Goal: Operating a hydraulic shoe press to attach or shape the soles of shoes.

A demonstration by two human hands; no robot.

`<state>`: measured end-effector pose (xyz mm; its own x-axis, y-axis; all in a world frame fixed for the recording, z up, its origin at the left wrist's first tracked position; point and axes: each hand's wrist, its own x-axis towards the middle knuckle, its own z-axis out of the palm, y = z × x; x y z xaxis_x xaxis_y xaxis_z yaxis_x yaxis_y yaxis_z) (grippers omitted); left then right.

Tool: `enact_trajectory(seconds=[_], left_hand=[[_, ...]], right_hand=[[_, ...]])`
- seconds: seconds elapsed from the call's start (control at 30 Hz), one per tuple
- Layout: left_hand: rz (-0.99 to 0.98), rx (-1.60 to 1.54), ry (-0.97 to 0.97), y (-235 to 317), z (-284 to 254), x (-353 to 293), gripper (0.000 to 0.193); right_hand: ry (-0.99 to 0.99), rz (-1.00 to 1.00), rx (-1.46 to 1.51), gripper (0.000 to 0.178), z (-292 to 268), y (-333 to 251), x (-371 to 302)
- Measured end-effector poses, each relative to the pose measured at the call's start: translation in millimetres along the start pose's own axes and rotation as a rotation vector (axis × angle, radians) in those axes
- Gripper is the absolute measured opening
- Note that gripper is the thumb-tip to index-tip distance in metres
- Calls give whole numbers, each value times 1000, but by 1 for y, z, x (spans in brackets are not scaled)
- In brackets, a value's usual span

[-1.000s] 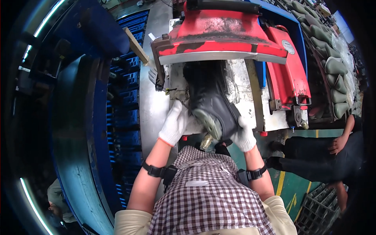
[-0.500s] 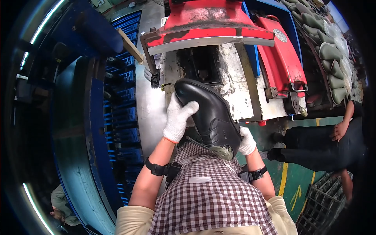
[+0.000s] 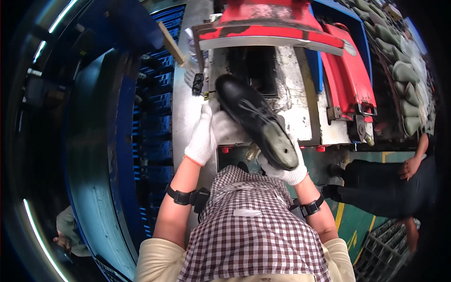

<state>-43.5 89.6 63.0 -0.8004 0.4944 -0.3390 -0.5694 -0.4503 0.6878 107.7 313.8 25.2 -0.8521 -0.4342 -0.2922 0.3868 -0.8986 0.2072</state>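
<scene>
A black leather lace-up shoe is held tilted in front of me, toe pointing away and to the left. A greenish shoe last with a small round hole fills its opening. My right hand, in a white knit glove, is closed around the heel end from below. On the other side my left hand, gloved the same way, is beside the toe half with its fingers stretched and spread. Its inner part is blurred by motion, and whether it touches the shoe is unclear.
Ahead stands a red machine over a stained metal worktop. Blue racking runs along the left. Green shoe lasts fill a rack at the right. A person in dark clothes stands at the right, near a wire crate.
The shoe has turned, so its opening and last now face up toward me. My left hand has come off the toe, and my right hand has shifted under the heel.
</scene>
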Motion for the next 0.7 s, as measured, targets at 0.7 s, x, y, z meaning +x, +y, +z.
enact_trajectory(seconds=[0.7], left_hand=[[101, 2, 1070, 19, -408, 15, 21]], right_hand=[[552, -1135, -2671, 22, 6, -15, 105]])
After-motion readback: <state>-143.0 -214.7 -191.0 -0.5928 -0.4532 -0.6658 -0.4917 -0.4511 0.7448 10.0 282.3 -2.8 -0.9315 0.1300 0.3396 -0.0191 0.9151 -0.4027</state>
